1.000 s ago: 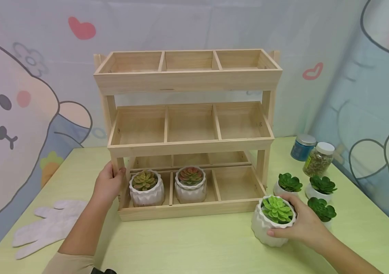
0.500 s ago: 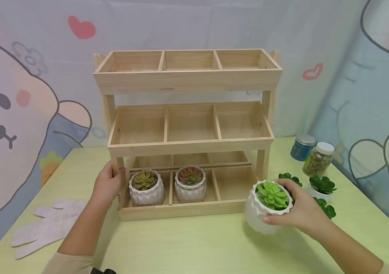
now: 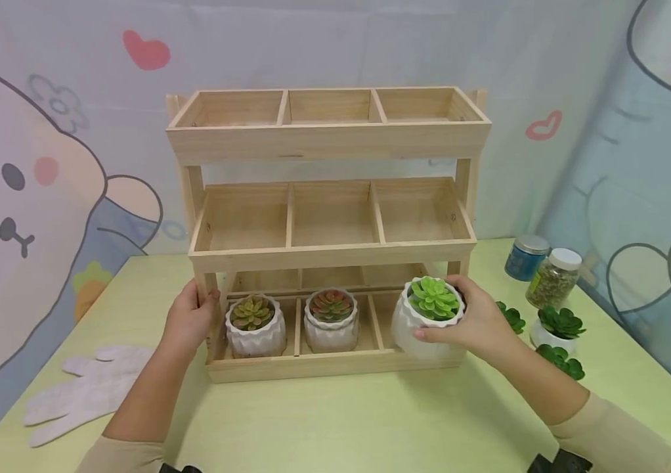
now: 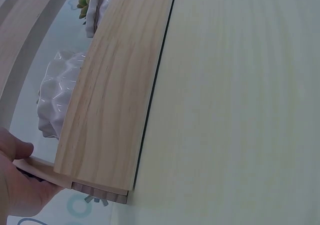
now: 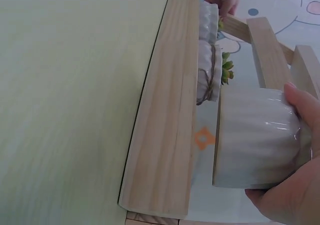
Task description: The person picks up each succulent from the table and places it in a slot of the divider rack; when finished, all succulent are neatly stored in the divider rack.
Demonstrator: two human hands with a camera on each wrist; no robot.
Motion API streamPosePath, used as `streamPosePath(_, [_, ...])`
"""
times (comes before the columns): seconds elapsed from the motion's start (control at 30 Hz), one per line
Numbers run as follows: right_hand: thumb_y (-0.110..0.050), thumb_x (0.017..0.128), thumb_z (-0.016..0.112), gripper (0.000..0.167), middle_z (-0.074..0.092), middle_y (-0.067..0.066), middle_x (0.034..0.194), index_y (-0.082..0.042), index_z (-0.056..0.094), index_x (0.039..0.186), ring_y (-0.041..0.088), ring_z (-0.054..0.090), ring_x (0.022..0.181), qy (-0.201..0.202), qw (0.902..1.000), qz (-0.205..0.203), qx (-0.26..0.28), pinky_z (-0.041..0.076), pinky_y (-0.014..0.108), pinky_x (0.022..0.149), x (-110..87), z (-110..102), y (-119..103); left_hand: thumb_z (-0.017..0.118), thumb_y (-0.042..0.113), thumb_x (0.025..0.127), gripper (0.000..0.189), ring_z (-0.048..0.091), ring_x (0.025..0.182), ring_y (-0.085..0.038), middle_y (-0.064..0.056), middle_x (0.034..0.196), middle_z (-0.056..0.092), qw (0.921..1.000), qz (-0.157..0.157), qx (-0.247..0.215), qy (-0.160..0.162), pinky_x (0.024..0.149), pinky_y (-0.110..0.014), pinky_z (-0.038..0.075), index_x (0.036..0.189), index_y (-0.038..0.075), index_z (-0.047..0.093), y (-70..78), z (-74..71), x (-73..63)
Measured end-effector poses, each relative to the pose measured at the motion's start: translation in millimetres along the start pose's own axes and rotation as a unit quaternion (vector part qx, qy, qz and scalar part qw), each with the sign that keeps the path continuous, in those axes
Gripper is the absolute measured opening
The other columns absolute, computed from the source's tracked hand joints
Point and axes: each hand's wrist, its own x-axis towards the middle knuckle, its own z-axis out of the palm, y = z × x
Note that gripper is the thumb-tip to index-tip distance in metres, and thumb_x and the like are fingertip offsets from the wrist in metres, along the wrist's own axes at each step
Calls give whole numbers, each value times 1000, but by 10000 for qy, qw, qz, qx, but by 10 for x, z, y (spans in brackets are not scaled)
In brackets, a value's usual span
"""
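A three-tier wooden plant shelf (image 3: 328, 144) stands on the table, each tier split into three compartments. My left hand (image 3: 189, 320) grips its left upright, low down. Thumb and fingers are around that post in the left wrist view. My right hand (image 3: 480, 323) holds a white ribbed pot with a bright green succulent (image 3: 408, 328) over the front of the bottom tier's right compartment. Seen from the right wrist, the pot (image 5: 260, 140) is raised above the front board. A potted yellow-green succulent (image 3: 255, 335) sits in the bottom left compartment, a reddish one (image 3: 331, 332) in the middle.
Several small dark green potted succulents (image 3: 560, 322) stand at the right, partly hidden by my right arm. Behind them are a jar of dried bits (image 3: 553, 279) and a blue jar (image 3: 526, 257). White gloves (image 3: 87, 387) lie at the left. A printed cloth hangs behind.
My right hand has lifted the bright green succulent's pot off the table and moved it left and away from me, over the bottom tier. My left hand keeps its grip on the shelf.
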Motion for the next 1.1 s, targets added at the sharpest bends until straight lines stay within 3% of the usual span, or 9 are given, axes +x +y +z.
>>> streamPosePath(0.3, [-37,59,89,100,47,15,127,1,36,134,33,47,115,131,9994,67,313,44,51,91,247,193,85,38,22,102,45,38,124,-46,-28,138,37,10000,9,-68,-67,93,-62,37,140,-1,30,4,11,-15])
streamPosePath(0.57, [-36,57,91,96,52,18,120,6,41,128,33,51,110,325,9991,-98,265,43,47,93,375,370,225,39,20,102,43,41,122,-46,-29,135,40,9999,91,-5,47,94,-60,37,137,-3,33,11,7,-24])
streamPosePath(1.1, [-38,57,90,100,51,22,122,9,38,130,36,50,112,164,9993,332,-32,42,48,94,439,509,378,40,21,102,43,43,120,-45,-29,133,42,9999,49,78,71,94,-59,38,137,-4,33,40,8,-33])
